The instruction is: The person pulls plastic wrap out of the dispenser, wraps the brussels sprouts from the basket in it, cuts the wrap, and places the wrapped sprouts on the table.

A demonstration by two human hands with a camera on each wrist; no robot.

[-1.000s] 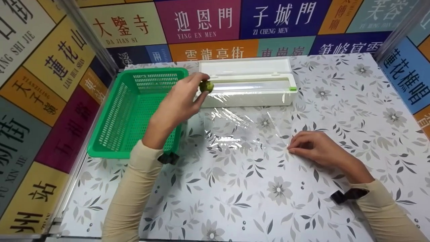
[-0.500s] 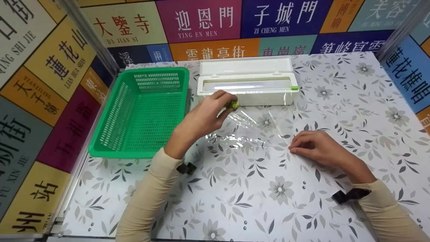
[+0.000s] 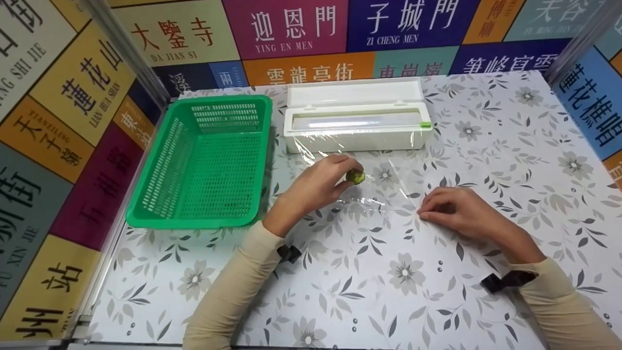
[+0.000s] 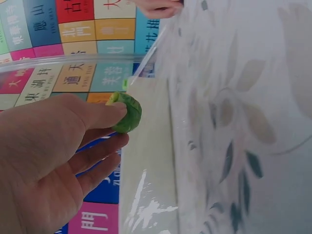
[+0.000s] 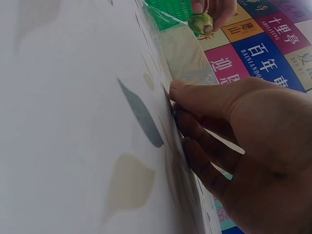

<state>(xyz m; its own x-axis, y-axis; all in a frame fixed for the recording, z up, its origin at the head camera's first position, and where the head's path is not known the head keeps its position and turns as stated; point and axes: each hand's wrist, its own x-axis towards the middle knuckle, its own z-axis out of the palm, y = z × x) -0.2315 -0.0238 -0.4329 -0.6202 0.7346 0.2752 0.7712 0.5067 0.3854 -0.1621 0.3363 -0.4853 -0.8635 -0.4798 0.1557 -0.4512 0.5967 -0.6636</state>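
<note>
A small Brussels sprout (image 3: 355,177) is pinched between the thumb and fingers of my left hand (image 3: 316,184), over a sheet of cling film (image 3: 367,203). In the left wrist view the sprout (image 4: 127,114) shows green leaves and a paler end. The film runs from a white dispenser box (image 3: 358,142) toward me. My right hand (image 3: 459,210) pinches the film's near right corner low at the table. In the right wrist view the right hand's thumb (image 5: 204,97) and curled fingers meet at the table surface, with the film itself hard to make out there.
A green plastic basket (image 3: 265,160) stands to the left of the box. The box's lid (image 3: 354,92) is raised at the back, and a green tab (image 3: 425,125) sits at its right end. Printed panels (image 3: 296,29) enclose the floral-covered table (image 3: 359,301) behind and at the sides.
My left hand has carried the sprout rightward and toward me, from beside the box's left end to over the film. The right hand has stayed at the corner.
</note>
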